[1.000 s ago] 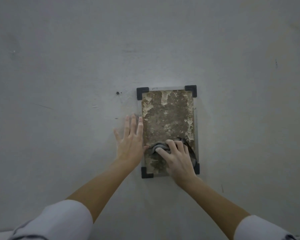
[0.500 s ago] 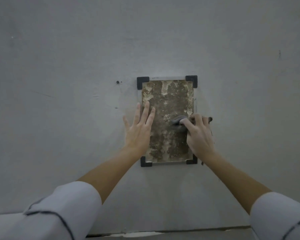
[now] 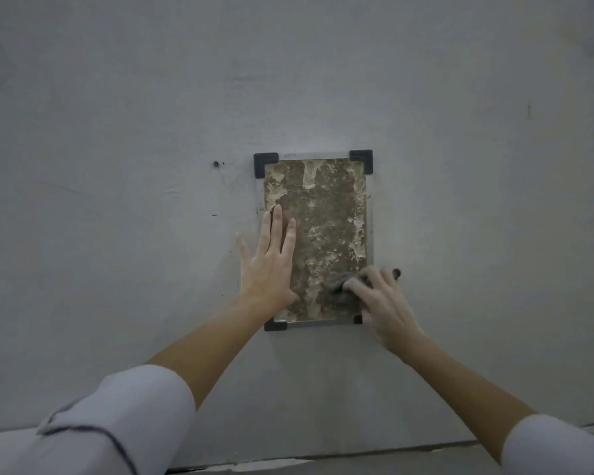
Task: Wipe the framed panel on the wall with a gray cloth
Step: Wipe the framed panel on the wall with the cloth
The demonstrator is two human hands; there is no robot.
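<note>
The wall (image 3: 117, 132) is filling nearly the whole view, grey and bare apart from a small dark hole (image 3: 216, 163) left of the work. The framed panel (image 3: 318, 214) is hanging upright right of centre, black corner pieces showing at three corners and the lower right one mostly hidden.

The left hand (image 3: 268, 265) is lying flat and unclenched, fingers spread, bracing the panel's left edge and holding nothing. The right hand (image 3: 384, 306) is pressing at the lower right corner, fingers clenched around the gray cloth (image 3: 340, 291), which is bunched and touching the panel face.

Assessment: wiping is in progress. The face is showing mottled brown and pale patches throughout; whether this is dirt or the surface itself cannot be told. No area is reading as distinctly cleaner, so completion cannot be confirmed.
</note>
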